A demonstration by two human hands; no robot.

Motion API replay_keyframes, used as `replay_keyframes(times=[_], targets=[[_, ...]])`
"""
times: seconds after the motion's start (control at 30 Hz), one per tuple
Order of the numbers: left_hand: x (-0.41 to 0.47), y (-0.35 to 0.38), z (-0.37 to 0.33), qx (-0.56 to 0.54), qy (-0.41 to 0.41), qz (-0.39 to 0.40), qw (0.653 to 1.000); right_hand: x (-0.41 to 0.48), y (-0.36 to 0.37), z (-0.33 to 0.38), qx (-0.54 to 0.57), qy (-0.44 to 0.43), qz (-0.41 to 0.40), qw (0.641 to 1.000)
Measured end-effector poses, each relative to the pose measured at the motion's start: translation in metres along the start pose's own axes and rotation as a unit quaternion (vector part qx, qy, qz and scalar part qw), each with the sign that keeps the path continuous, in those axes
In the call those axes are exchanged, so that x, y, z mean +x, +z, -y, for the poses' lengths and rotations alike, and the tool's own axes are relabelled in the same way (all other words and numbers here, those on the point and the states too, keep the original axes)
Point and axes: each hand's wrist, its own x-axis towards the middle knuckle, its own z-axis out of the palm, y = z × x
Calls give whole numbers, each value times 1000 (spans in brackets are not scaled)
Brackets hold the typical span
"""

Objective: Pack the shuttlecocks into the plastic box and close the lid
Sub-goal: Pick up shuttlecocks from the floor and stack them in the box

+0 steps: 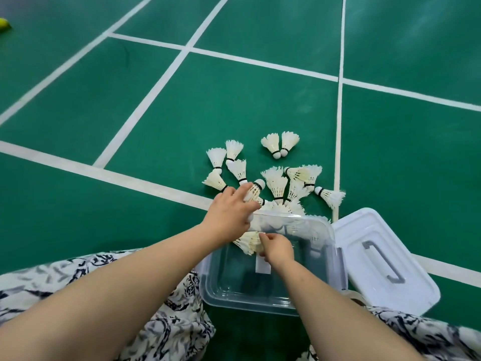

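Several white feather shuttlecocks lie scattered on the green court floor just beyond a clear plastic box. The box stands open, and its white lid with a grey handle lies flat on the floor to its right. My left hand reaches past the box's far left corner, its fingers closed around a shuttlecock with the cork pointing up. My right hand is over the box's far part, pinching another shuttlecock by its cork end, feathers pointing left. A few shuttlecocks lie inside at the box's far wall.
White court lines cross the green floor. A patterned black-and-white garment covers my legs on both sides of the box. A yellow-green object sits at the far left edge.
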Motion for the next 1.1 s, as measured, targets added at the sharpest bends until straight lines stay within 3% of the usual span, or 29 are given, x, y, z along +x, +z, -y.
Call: replay_keyframes(times=[0.13, 0.27, 0.37, 0.53, 0.63, 0.7, 0.83, 0.97, 1.1], targets=[[-4, -5, -4, 6, 8, 9, 1000, -23, -23, 7, 48, -24, -57, 997], [-11, -13, -14, -5, 32, 7, 999, -43, -46, 18, 200, -66, -115, 971], [-18, -15, -27, -59, 22, -7, 998, -58, -62, 27, 352, -67, -91, 929], [-18, -20, -53, -127, -33, -6, 991, -77, -80, 33, 441, -86, -18, 893], [-13, -24, -61, -177, -72, -17, 981, -82, -81, 29, 419, -140, 8, 897], [-12, -26, -64, -211, -81, -14, 974, -80, -77, 24, 360, -162, 2, 919], [-17, -24, -63, -201, -33, 27, 979, -80, -78, 17, 212, -160, -129, 956], [-15, -22, -49, -198, -35, 25, 979, -67, -76, -7, 154, -53, -163, 973], [-14, -24, -34, -203, -67, -27, 977, -38, -52, -31, 209, 61, -97, 971]])
